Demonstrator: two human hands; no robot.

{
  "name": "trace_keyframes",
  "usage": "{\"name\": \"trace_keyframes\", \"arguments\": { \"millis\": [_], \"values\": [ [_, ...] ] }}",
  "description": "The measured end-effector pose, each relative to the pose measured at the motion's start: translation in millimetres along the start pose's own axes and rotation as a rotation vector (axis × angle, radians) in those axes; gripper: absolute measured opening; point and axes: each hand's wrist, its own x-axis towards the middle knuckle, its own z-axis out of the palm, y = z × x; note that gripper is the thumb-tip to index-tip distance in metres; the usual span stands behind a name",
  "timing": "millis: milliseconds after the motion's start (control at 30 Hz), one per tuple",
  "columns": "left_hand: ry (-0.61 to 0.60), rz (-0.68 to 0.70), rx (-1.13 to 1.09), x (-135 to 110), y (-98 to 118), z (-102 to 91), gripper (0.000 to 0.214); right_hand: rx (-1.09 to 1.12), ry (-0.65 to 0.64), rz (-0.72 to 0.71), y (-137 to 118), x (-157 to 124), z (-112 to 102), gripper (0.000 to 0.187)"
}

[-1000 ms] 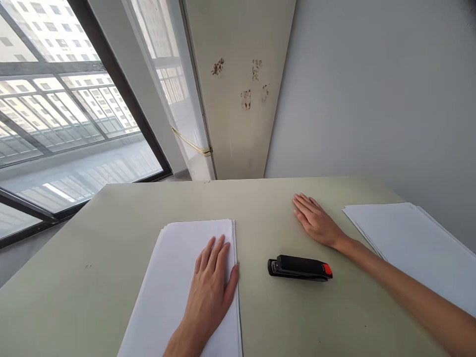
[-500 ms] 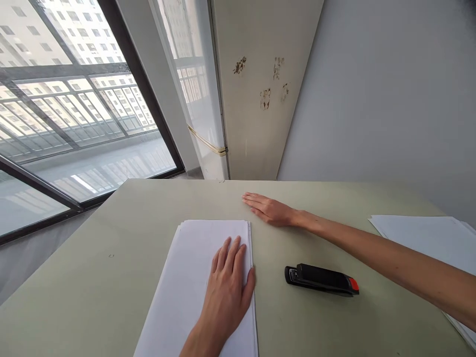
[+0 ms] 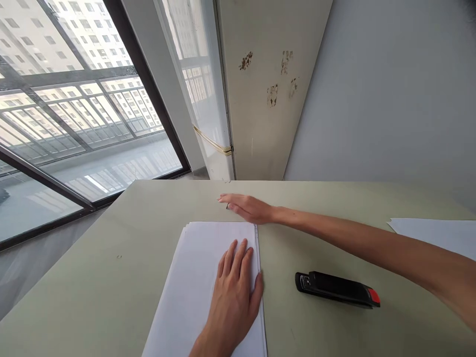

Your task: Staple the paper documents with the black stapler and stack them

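Observation:
My left hand (image 3: 235, 297) lies flat on a stack of white paper (image 3: 189, 287), fingers stretched out and thumb along the stack's right edge. Just beyond the stack's far edge is my right hand (image 3: 248, 208), low over the table with its fingers stretched out to the left. A tiny dark mark shows by its thumb tip; what it is I cannot make out. To the right of the stack, below my right forearm, a black stapler (image 3: 336, 290) with a red end rests on the table.
More white sheets (image 3: 439, 235) lie at the table's right side, partly behind my right arm. A small staple-like bit (image 3: 119, 257) is on the tabletop (image 3: 92, 297) at left. Past the far edge stand a scuffed cabinet-like panel (image 3: 260, 139) and a window (image 3: 89, 109).
My right hand has swept left along the far side of the paper stack. My left hand stays pressed on the stack. The whole view has shifted slightly.

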Motion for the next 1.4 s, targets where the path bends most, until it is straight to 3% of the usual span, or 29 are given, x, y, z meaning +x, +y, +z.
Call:
{"name": "trace_keyframes", "arguments": {
  "millis": [133,233,300,467,533,633,800,1067,1400],
  "values": [
    [0.001,0.009,-0.011,1,-2,-0.1,0.052,-0.001,0.195,0.199,-30,-34,-48,0.044],
    [0.021,0.018,-0.018,3,-2,-0.9,0.051,-0.01,0.27,0.328,-63,-85,-79,0.045],
    [0.03,0.029,-0.015,4,-3,-1.5,0.051,-0.029,0.316,0.422,-84,-127,-87,0.042],
    [0.027,0.046,0.011,7,-5,-1.2,0.051,-0.116,0.479,0.783,-116,-229,-69,0.04],
    [0.03,0.053,0.02,8,-6,-0.5,0.05,-0.109,0.578,0.876,-122,-259,-56,0.04],
    [0.033,0.057,0.018,9,-8,0.2,0.051,-0.036,0.627,0.98,-129,-286,-42,0.04],
    [0.04,0.052,0.022,11,-8,0.5,0.053,0.013,0.559,0.981,-138,-299,-34,0.041],
    [0.028,0.066,0.052,13,-9,0.5,0.055,-0.012,0.492,0.843,-145,-289,-25,0.037],
    [0.028,0.061,0.036,14,-9,-0.4,0.055,-0.037,0.463,0.781,-144,-289,-25,0.032]
  ]
}}
